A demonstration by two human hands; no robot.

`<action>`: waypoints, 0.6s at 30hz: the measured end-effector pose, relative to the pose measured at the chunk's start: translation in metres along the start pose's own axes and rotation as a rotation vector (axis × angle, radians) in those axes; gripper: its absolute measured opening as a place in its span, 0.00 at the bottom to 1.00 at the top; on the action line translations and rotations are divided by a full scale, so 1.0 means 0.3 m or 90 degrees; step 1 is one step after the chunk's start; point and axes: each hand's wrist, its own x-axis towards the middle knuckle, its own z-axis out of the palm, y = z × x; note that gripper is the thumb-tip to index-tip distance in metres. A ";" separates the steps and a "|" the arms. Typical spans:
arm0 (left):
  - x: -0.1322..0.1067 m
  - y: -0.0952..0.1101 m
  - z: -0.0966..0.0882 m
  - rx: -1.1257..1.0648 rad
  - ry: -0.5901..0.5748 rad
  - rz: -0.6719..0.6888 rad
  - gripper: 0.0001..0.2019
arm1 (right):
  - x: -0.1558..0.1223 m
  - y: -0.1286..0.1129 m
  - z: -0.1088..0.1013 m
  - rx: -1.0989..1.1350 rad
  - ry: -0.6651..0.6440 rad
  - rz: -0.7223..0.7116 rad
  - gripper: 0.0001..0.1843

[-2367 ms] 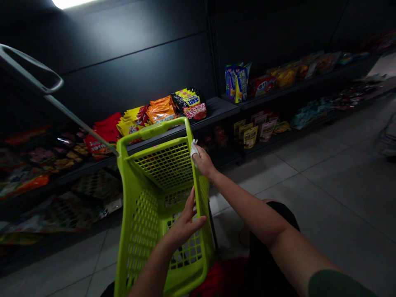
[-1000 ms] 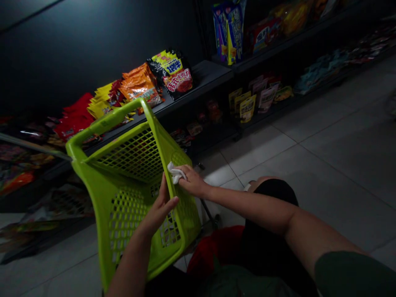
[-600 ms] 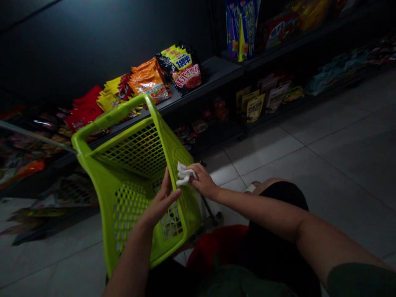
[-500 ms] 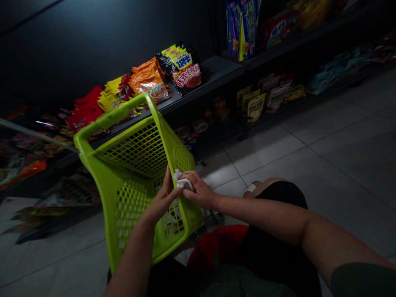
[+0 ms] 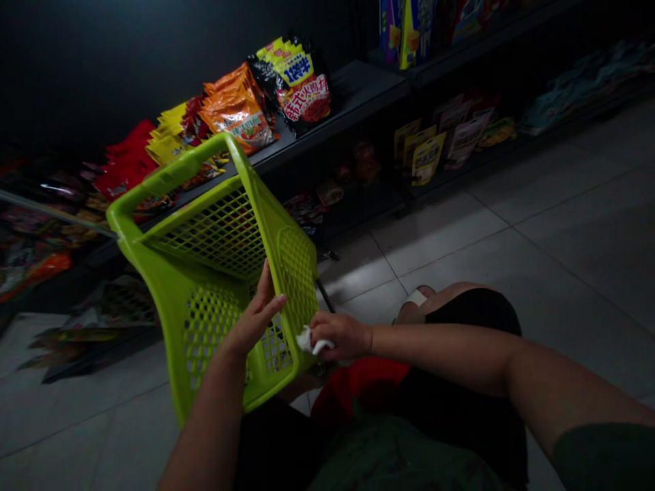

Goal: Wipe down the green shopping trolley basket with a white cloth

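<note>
A bright green shopping basket (image 5: 174, 273) with perforated walls tilts in front of me, its handle up at the far left. My left hand (image 5: 256, 317) lies at the inner side of its near-right wall. The fingers there are stretched out, with the thumb apart at the rim. Lower down, on the outside of that same wall, my right hand (image 5: 342, 335) is closed around a crumpled white cloth (image 5: 313, 341). The cloth touches or nearly touches the green plastic; its exact material is hard to make out in the dim light.
Behind the basket, a dark shelf (image 5: 358, 88) carries orange noodle packs (image 5: 238, 109), black noodle packs (image 5: 301, 88) and red packs (image 5: 125, 160). Yellow pouches (image 5: 427, 157) stand on a lower shelf. My knee (image 5: 465, 307) is at the right, above the tiled floor (image 5: 563, 239).
My right hand has moved down and away from the rim with the white cloth, onto the basket's outer wall. My left hand stays at the wall, now apart from the right.
</note>
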 end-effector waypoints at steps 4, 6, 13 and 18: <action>0.002 0.023 0.007 0.098 0.035 -0.017 0.45 | -0.049 0.084 -0.021 -0.107 -0.104 0.039 0.11; 0.000 0.039 0.016 0.159 0.055 -0.046 0.44 | -0.040 0.071 -0.024 -0.094 -0.071 0.042 0.12; -0.006 0.046 0.070 0.148 0.099 -0.083 0.46 | -0.050 0.047 0.012 -0.037 -0.039 -0.005 0.09; 0.000 0.030 0.097 0.083 0.137 -0.074 0.43 | -0.069 0.078 -0.003 -0.052 -0.094 0.061 0.11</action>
